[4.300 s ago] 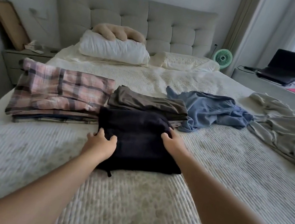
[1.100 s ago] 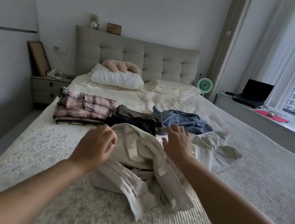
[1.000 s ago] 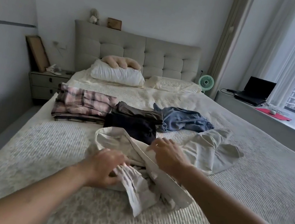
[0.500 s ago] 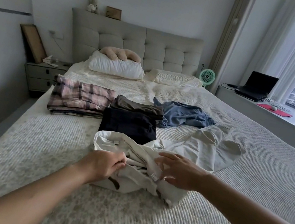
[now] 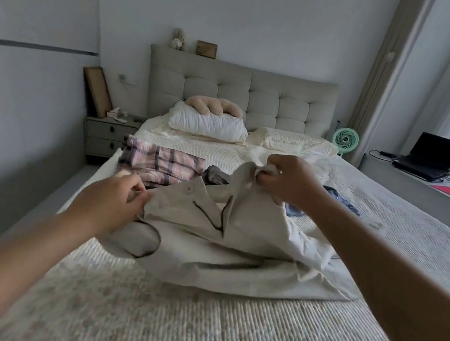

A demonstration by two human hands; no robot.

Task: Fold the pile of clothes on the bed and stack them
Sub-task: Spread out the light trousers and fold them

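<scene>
Beige trousers (image 5: 229, 243) with a button and open fly are lifted off the bed (image 5: 219, 334) by their waistband. My left hand (image 5: 113, 198) pinches the waistband's left end. My right hand (image 5: 285, 181) grips the right end, held higher. Behind them lies a folded pink plaid stack (image 5: 159, 163). A folded dark grey garment (image 5: 215, 175) peeks out beside it. An unfolded blue garment (image 5: 338, 201) shows behind my right forearm. The folded black garment is hidden by the trousers.
Two pillows (image 5: 208, 123) and a padded headboard (image 5: 240, 92) stand at the far end. A nightstand (image 5: 106, 134) is at the left, a green fan (image 5: 344, 140) and a laptop (image 5: 430, 158) on a ledge at the right.
Both hands took hold of the beige trousers' waistband and raised it off the bed, spreading it apart. My right hand rose the most.
</scene>
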